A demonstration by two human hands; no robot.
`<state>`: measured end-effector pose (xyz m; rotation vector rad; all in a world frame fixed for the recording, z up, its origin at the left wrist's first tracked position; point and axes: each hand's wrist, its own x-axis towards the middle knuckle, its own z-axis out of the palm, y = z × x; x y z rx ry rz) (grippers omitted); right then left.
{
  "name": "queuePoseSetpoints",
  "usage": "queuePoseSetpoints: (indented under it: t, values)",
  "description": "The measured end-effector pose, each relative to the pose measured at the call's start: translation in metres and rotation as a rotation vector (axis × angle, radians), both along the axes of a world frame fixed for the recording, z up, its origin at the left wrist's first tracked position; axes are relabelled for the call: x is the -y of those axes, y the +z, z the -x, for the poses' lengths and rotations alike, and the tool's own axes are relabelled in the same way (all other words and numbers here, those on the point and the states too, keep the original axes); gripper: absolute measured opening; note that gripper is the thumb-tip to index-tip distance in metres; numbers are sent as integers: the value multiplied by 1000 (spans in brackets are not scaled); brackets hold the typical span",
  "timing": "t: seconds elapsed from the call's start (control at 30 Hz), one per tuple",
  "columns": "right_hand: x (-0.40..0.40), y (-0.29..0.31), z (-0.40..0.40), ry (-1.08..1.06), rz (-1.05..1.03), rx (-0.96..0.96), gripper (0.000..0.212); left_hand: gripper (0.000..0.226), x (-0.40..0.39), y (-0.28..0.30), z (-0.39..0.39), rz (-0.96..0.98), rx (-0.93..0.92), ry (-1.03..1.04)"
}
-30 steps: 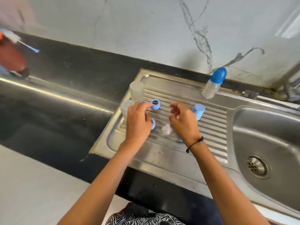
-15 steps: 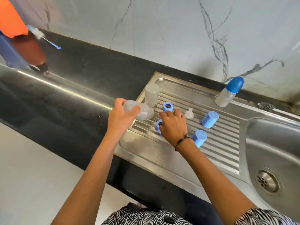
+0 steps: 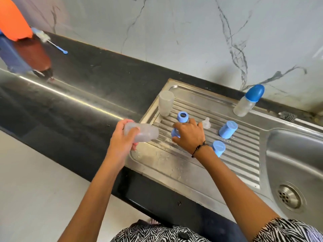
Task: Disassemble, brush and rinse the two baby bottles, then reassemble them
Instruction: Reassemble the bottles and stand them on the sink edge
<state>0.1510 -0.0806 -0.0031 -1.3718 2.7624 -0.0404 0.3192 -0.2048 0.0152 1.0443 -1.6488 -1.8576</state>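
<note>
Steel, ribbed and wet, the draining board [image 3: 174, 165] fills mid-frame. The right hand [image 3: 189, 136] covers a blue collar ring [image 3: 174, 132]; whether its fingers pinch it I cannot tell. The left hand [image 3: 122, 142] grips a clear bottle body [image 3: 145, 132] tipped sideways at the board's left edge. A second bottle body [image 3: 165, 103] stands upside down, near another ring [image 3: 182, 117], a teat [image 3: 206, 123] and two blue caps [image 3: 227, 129]. A black tabletop [image 3: 87, 88] and marble wall [image 3: 174, 32] lie beyond; the sink basin [image 3: 297, 163] is cut off at right.
</note>
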Motion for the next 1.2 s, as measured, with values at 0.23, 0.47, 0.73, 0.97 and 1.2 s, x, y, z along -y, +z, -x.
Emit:
queuePoseSetpoints:
  t: [0.23, 0.47, 0.73, 0.97, 1.2]
  values:
    - [-11, -4, -10, -27, 28, 60, 33, 35, -12, -2, 15, 134, 111, -35]
    - [-19, 0, -11, -33, 48, 45, 33, 26, -19, 11, 18, -183, -194, -85]
    - [-24, 8, -9, -53, 95, 45, 31, 47, -27, -15, 26, -97, 65, -69]
    - [-30, 9, -11, -103, 198, 103, 31, 49, -43, -38, 29, -316, 82, -123]
    - [-33, 7, -15, -80, 263, 127, 33, 60, -60, -43, 39, 349, 351, -329]
